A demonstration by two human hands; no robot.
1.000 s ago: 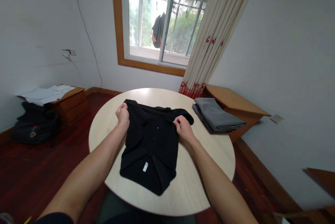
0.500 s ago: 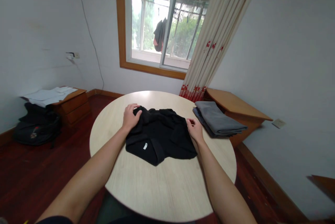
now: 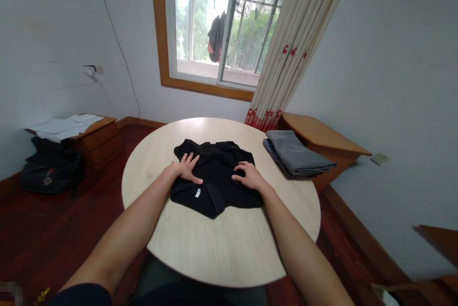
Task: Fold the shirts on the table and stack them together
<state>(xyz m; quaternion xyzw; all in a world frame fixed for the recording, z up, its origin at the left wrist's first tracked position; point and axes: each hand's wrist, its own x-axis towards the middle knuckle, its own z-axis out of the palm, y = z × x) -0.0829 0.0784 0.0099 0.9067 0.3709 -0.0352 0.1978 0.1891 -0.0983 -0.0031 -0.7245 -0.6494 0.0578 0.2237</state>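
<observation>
A black garment [image 3: 219,172], partly folded, lies on the round light wood table [image 3: 214,249]. Its collar edge points toward me, and a small white label [image 3: 198,193] shows inside it. My left hand [image 3: 186,168] rests on the left part of the cloth, fingers spread. On the right part lies my right hand [image 3: 247,175], its fingers apart and slightly bent, touching the fabric. Neither hand grips the cloth.
A stack of folded grey cloth [image 3: 296,153] sits at the table's right edge, beside a wooden desk [image 3: 318,137]. On the left are a low drawer cabinet [image 3: 100,146] with papers [image 3: 66,126] and a black bag [image 3: 50,170]. A curtain [image 3: 286,67] hangs behind.
Both hands have moved inward from the garment's side edges onto its top. My left hand has spread its fingers and my right hand has let go of the right edge. The view has shifted slightly.
</observation>
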